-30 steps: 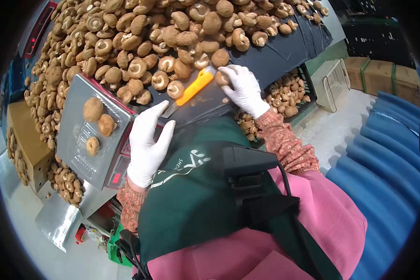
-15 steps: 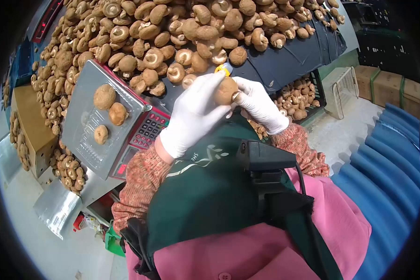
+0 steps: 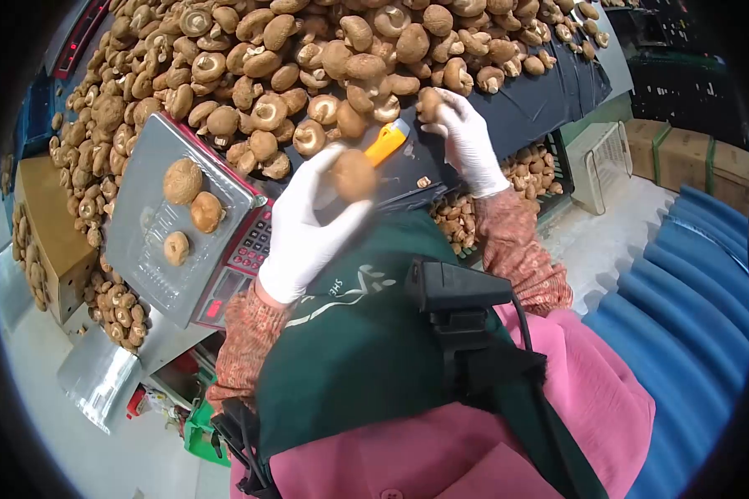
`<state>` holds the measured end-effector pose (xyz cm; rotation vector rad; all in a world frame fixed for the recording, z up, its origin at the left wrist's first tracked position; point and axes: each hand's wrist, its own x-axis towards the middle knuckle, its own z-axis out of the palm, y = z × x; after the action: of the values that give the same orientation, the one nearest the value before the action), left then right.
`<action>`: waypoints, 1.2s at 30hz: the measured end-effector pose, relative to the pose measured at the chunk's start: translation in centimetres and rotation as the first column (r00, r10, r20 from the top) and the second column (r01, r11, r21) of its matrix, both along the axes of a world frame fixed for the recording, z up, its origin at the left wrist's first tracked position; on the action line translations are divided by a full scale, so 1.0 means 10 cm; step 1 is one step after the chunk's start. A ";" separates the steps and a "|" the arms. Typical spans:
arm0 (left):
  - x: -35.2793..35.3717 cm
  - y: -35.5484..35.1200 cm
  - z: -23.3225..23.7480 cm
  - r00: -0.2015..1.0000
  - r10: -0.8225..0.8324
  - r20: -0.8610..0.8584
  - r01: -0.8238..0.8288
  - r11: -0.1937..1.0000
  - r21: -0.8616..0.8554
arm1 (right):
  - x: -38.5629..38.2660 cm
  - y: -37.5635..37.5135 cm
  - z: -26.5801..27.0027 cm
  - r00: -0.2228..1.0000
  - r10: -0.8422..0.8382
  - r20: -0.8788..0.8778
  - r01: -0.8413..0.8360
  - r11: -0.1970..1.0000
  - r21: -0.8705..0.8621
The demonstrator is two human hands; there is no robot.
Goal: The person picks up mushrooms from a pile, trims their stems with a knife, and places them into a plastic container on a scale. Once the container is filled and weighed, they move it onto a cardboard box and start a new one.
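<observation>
My left hand (image 3: pixel 308 224), in a white glove, holds a large brown mushroom (image 3: pixel 354 175) between thumb and fingers, slightly blurred. Farther right, my gloved right hand (image 3: pixel 468 137) has its fingers on a smaller mushroom (image 3: pixel 429 106) at the dark table edge. Between the hands lies a yellow-orange cutter (image 3: pixel 387 141) on the black surface (image 3: pixel 508 112). A small cut piece (image 3: pixel 424 181) rests near the front edge. To the left, three mushrooms, one of them large (image 3: pixel 182 181), sit in a clear tray (image 3: pixel 146 249) on a red-trimmed scale (image 3: pixel 243 249).
A big heap of mushrooms (image 3: pixel 258 62) covers the table's back and left. Below the table's right edge, a dark crate (image 3: pixel 567 170) holds more mushrooms. A cardboard box (image 3: pixel 46 208) stands at left, a white basket (image 3: pixel 595 162) at right, beside blue corrugated material (image 3: pixel 682 274).
My hands have moved apart: the left went left with the large mushroom, the right went up and away and is now on a smaller mushroom. The cutter and small cut piece have come into view.
</observation>
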<state>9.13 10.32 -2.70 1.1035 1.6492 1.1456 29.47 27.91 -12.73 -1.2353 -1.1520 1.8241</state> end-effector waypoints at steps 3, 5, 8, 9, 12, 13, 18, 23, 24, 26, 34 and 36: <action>-0.10 -0.10 -0.03 1.000 -0.008 0.020 0.008 1.000 0.011 | 0.15 -0.02 0.23 0.887 -0.045 -0.460 -0.111 0.946 -0.306; -0.16 -0.19 -0.07 0.992 0.023 0.126 -0.024 1.000 0.005 | 0.09 -0.09 0.38 0.818 -0.077 -0.570 -0.170 0.915 -0.367; -0.25 -0.31 -0.01 0.989 0.125 0.079 -0.131 0.989 0.072 | -0.11 -0.14 0.48 0.729 -0.093 -0.678 -0.264 0.876 -0.404; -0.27 -0.37 0.05 0.955 0.177 0.238 -0.191 0.981 0.035 | -0.18 -0.15 0.49 0.714 -0.114 -0.690 -0.282 0.856 -0.433; -0.37 -0.59 0.20 0.899 0.298 0.320 -0.302 0.953 -0.037 | -0.43 -0.24 0.53 0.675 -0.146 -0.723 -0.353 0.797 -0.490; -0.40 -0.70 0.17 0.881 0.348 0.321 -0.360 0.933 -0.023 | -0.52 -0.27 0.55 0.665 -0.134 -0.735 -0.382 0.785 -0.488; -0.53 -1.10 0.15 0.826 0.510 0.240 -0.535 0.843 0.049 | -0.92 -0.47 0.72 0.670 -0.172 -0.722 -0.434 0.698 -0.569; -0.74 -1.29 0.11 0.737 0.667 -0.109 -0.642 0.741 0.196 | -1.18 -0.62 0.83 0.680 -0.179 -0.711 -0.481 0.622 -0.618; -0.78 -1.31 0.13 0.720 0.680 -0.137 -0.655 0.732 0.190 | -1.21 -0.63 0.81 0.687 -0.113 -0.718 -0.516 0.621 -0.591; -0.86 -1.35 0.12 0.671 0.686 -0.283 -0.646 0.727 0.233 | -1.27 -0.65 0.75 0.686 0.019 -0.728 -0.585 0.609 -0.536; -1.11 -1.39 -0.02 0.573 0.674 -0.465 -0.579 0.735 0.352 | -1.95 -1.30 1.19 0.740 0.662 0.117 -0.635 0.631 0.445; -1.13 -1.40 -0.04 0.555 0.680 -0.480 -0.596 0.727 0.340 | -2.08 -1.36 1.09 0.744 0.587 0.318 -0.555 0.279 0.784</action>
<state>-2.12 -3.70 -3.11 1.0042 2.6549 1.4839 8.66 14.29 -1.84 -0.1427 -2.3185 1.2742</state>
